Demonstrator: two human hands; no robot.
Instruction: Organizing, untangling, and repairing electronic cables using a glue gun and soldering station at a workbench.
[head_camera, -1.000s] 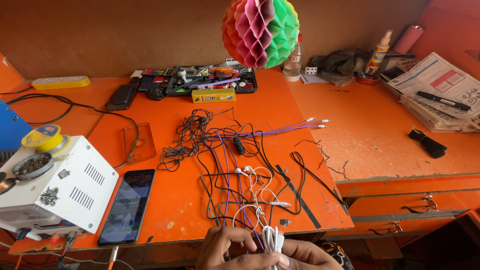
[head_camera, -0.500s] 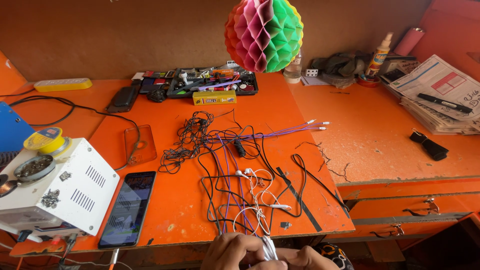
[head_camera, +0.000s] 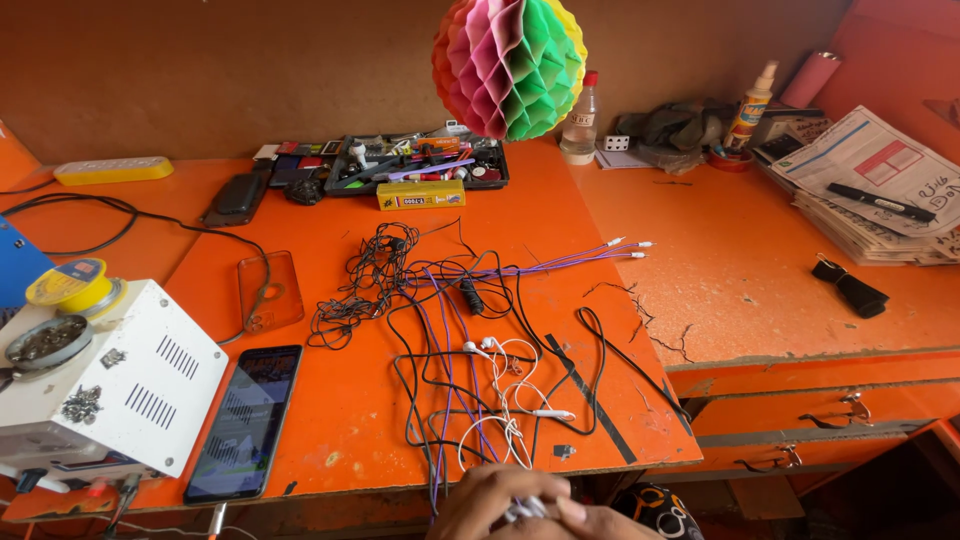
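Hands are right at the bottom edge of the view, mostly cut off: left hand (head_camera: 497, 497) curls over a bunch of white earphone cable (head_camera: 527, 508), and the right hand (head_camera: 600, 520) presses in against it from the other side, so the fingers of both are bunched together pinching that cable between them. White earphones (head_camera: 480, 347) lie a bit further up the orange workbench (head_camera: 760, 270), their wire looping back down to the hands. All of it is mixed into a mess of black wires (head_camera: 400, 290) and purple cables (head_camera: 530, 265), whose white plugs point off to the right. To the left, a smartphone (head_camera: 247, 420) lies flat with its screen lit, just beside a white vented box (head_camera: 130, 390) with a spool of yellow solder wire (head_camera: 72, 284) on top. A clear phone case (head_camera: 270, 290) sits above the phone. At the back there's a black tool tray (head_camera: 420, 165), with a yellow box (head_camera: 420, 194) in front of it, and a colourful paper honeycomb ball (head_camera: 510, 62) hangs overhead. Newspapers (head_camera: 880, 190) with a black marker (head_camera: 880, 202) are stacked far right.
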